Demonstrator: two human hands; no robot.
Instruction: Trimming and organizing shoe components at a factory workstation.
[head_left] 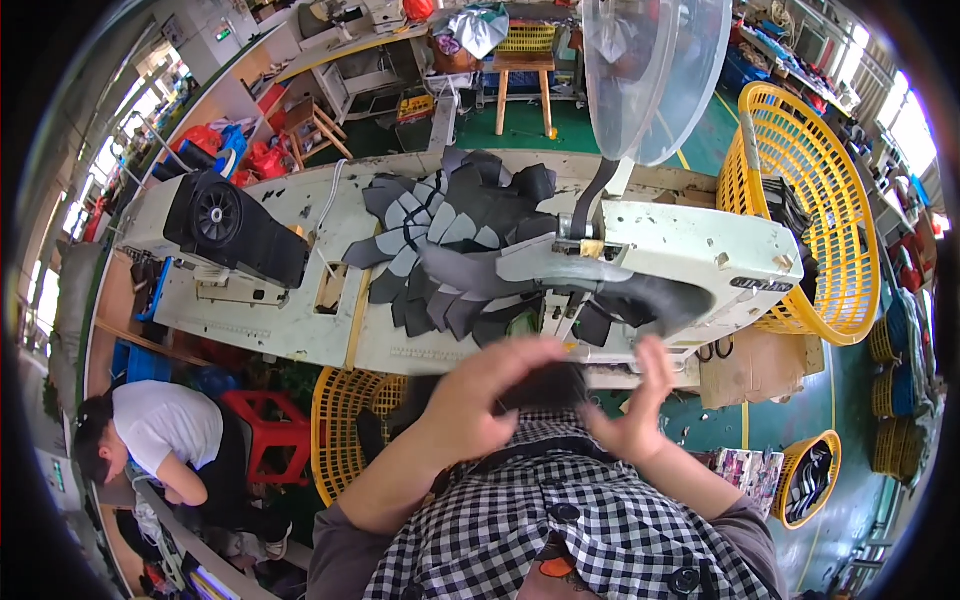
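Note:
My left hand (478,398) is raised in front of the sewing machine (690,240), smeared by motion, its thumb and fingers apart. Beside its fingers lies a dark piece (548,388) at my lap; I cannot tell whether the two touch. To the right, my right hand (636,408) is open, fingers spread and pointing up, with nothing visible in it. Across the machine bed, around the needle area, a curved grey and black piece (540,268) appears blurred. A heap of grey and black cut pieces (440,225) covers the table left of the needle area.
A second machine head with a black motor cover (230,225) stands at the left. Yellow baskets (835,220) hold dark pieces at the right. A clear plastic fan-like disc (650,80) hangs at the back. A co-worker in a white shirt (165,430) bends near a red stool (268,440).

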